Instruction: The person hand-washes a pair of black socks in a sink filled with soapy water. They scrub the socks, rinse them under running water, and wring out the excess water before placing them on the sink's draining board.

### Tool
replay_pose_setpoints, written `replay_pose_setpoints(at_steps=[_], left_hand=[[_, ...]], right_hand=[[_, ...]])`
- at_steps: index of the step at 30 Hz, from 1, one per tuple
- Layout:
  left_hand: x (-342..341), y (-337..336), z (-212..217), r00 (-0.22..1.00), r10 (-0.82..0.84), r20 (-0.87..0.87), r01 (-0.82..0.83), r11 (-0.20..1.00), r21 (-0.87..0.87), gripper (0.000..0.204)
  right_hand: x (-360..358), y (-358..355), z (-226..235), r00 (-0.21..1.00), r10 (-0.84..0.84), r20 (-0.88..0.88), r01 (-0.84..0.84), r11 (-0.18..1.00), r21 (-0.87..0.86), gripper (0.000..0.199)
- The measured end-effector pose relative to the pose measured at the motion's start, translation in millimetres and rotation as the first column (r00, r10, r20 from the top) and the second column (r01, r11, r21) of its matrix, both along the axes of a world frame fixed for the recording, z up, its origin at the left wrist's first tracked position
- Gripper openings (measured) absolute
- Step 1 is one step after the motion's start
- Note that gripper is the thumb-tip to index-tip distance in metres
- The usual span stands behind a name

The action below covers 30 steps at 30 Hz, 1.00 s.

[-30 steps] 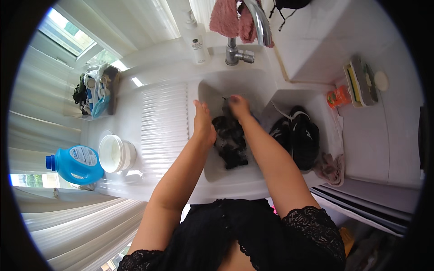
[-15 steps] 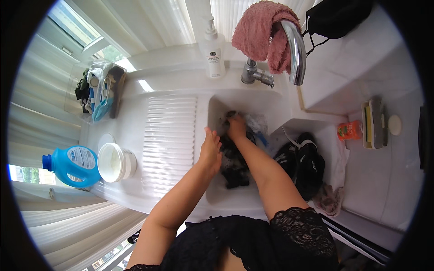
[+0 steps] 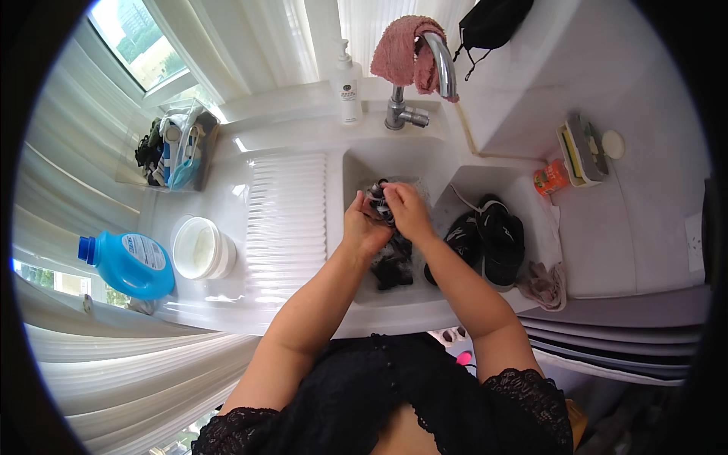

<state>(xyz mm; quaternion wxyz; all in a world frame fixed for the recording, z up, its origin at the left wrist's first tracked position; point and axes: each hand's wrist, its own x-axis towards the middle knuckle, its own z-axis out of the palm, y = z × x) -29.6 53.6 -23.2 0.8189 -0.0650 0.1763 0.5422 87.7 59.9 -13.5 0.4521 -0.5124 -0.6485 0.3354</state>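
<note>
Cloth [image 3: 380,205]: dark, bunched between your two hands, within the basin [image 3: 394,155]; lighter patches show on it, foam or pattern, cannot be told.
Left hand [image 3: 367,231]: fingers curled about the cloth's left and near side; part of this grip is hidden from view.
Right hand [image 3: 409,212]: fingers closed on the cloth's upper right, apparently in a pinch.
Dark fabric [image 3: 393,271]: lies in the basin, nearer you than the fingers; whether it joins the cloth cannot be determined.
Step in hand: judged to be two-handed working of the cloth over the basin.
Next move: judged to call for a firm hold from both your hands, as fabric that looks wet could slip.
Ribbed panel [image 3: 287,212]: left of your fingers, on the white table [image 3: 280,312].
Black shoes [image 3: 502,235]: in the side compartment, right of your fingers.
Pump bottle [image 3: 348,98] print: beyond your fingers, slightly left; dark round emblem above small lines, not legible.
Blue jug [image 3: 136,265] label: well left of your fingers; white patch with print too small to read.
Orange bottle [image 3: 550,178] markings: beyond your fingers, well right; lettering not clear.
White tub [image 3: 218,250]: left of your fingers, near the jug; no writing distinguishable.
</note>
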Motion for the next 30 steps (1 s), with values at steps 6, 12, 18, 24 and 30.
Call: replay_pose_setpoints(at_steps=[6,12,18,24,30], left_hand=[[24.8,-33.5,17.7,0.944,-0.171,-0.282,0.192,0.98,0.046,0.036],[20.4,-13.9,-10.8,0.914,-0.289,-0.285,0.309,0.951,0.027,0.043],[42.6,-50.6,20.2,0.892,-0.316,-0.323,0.34,0.94,0.019,0.033],[23.1,-20.0,-9.0,0.915,-0.206,-0.347,0.214,0.977,-0.014,0.034],[40.9,-41.6,23.0,0.877,-0.294,-0.38,0.313,0.95,-0.011,0.031]], right_hand=[[-22.6,-40.8,-31.2,0.955,-0.286,0.075,0.276,0.954,0.12,0.051],[-20.3,-43.7,-47.7,0.924,-0.23,-0.304,0.186,0.968,-0.167,0.05],[-2.8,-29.1,-22.5,0.807,-0.535,-0.252,0.475,0.84,-0.263,0.048],[-32.7,-68.5,-24.2,0.942,-0.252,-0.224,0.236,0.967,-0.098,0.041],[3.0,-22.8,-41.4,0.897,-0.406,-0.173,0.351,0.895,-0.276,0.047]])
